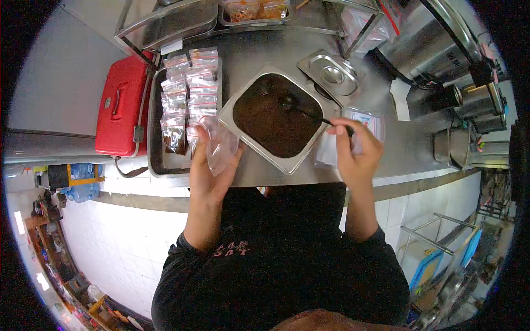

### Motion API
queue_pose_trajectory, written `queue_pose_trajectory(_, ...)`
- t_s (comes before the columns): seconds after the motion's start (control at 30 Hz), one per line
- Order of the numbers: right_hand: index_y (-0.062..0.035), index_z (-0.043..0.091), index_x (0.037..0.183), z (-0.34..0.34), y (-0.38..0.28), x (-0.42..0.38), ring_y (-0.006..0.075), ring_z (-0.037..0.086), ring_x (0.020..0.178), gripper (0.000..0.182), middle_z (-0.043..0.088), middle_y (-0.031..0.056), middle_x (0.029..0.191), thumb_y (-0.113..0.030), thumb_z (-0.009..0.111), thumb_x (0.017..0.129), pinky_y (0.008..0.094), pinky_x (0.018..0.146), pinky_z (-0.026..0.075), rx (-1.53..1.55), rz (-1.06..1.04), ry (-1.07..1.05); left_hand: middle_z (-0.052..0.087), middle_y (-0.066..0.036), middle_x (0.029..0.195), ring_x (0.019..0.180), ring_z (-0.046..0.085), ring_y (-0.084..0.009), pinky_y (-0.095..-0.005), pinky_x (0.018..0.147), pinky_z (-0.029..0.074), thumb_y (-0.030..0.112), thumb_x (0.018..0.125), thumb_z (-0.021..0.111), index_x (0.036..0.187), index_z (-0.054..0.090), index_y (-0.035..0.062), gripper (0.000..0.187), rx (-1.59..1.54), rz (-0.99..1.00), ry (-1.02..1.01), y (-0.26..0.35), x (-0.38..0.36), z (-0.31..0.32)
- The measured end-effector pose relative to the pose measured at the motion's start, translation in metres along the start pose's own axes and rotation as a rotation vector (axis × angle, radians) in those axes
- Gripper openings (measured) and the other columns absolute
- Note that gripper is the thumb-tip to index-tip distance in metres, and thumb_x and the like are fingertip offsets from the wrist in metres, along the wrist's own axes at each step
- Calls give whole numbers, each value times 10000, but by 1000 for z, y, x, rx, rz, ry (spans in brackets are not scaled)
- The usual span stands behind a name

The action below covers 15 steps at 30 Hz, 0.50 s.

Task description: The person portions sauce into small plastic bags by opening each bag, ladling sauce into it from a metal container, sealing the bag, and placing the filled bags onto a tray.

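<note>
A clear zip bag (222, 148) is in my left hand (212, 174), held between the thumb and fingers just left of the steel pan. My right hand (356, 149) pinches the handle of a black spoon (312, 115), whose bowl dips into dark brown sauce (270, 127). The sauce lies in a square steel food pan (288, 164) on the counter. To the left, a steel tray (157, 165) carries two rows of small zip bags (174, 132) with brown filling. Beneath my right hand lies a pack of flat clear bags (328, 151).
A steel lid (331, 74) rests behind the pan at the right. A red case (122, 107) stands left of the tray. Large steel pots (425, 55) line the right side. Above the counter (259, 47), a shelf bears a tray of filled bags (254, 11).
</note>
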State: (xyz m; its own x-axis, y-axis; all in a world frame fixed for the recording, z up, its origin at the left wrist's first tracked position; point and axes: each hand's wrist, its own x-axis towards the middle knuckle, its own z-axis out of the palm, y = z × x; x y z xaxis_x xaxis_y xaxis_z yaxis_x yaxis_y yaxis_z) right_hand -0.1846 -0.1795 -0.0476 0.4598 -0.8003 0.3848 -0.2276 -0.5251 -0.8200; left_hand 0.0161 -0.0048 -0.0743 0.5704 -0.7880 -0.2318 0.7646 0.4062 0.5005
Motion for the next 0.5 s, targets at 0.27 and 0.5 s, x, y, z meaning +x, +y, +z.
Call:
queue_pose_trajectory(0.27, 0, 749, 1019, 17, 10, -33, 114, 604, 764, 136, 680, 65, 849, -40, 644, 943, 260, 669, 460, 125, 142, 6, 600, -62, 1349, 1368, 446, -265, -607, 1138, 305, 431, 1033, 534, 1149, 670, 248, 257, 19, 15, -37, -8, -14, 4)
queue_pose_trajectory(0.5, 26, 725, 1086, 16, 12, -53, 62, 478, 669, 215, 600, 6, 803, -140, 623, 995, 229, 602, 370, 379, 398, -185, 653, -39, 1253, 1321, 486, -250, -600, 1146, 297, 403, 1041, 526, 1114, 679, 242, 234, 66, 85, -51, -16, -22, 9)
